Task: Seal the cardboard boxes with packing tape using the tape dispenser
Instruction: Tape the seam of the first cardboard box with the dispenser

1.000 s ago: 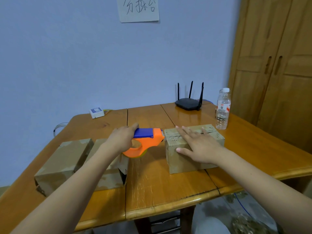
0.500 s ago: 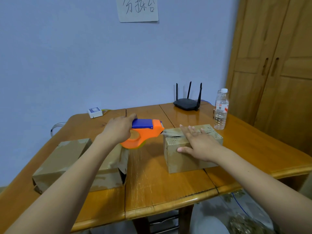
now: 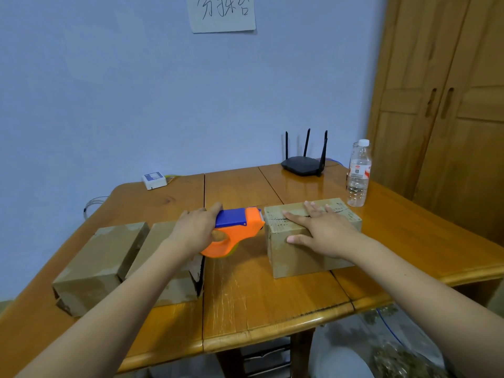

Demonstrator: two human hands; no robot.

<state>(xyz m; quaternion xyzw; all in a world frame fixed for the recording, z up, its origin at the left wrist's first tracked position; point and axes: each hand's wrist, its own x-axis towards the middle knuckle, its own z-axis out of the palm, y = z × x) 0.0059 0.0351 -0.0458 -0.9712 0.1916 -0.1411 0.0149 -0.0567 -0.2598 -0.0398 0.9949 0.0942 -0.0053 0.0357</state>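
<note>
The tape dispenser (image 3: 237, 230), orange with a blue top, was at the left top edge of the cardboard box (image 3: 305, 249), its front end touching that edge. Your left hand (image 3: 195, 231) was closed around its handle. Your right hand (image 3: 324, 230) lay flat and open on the top of this box, fingers spread, holding nothing. The box stood right of centre on the wooden surface (image 3: 259, 301). Two more boxes (image 3: 103, 266) stood side by side at the left. A router (image 3: 302, 163) and a water bottle (image 3: 358, 174) were at the far side.
</note>
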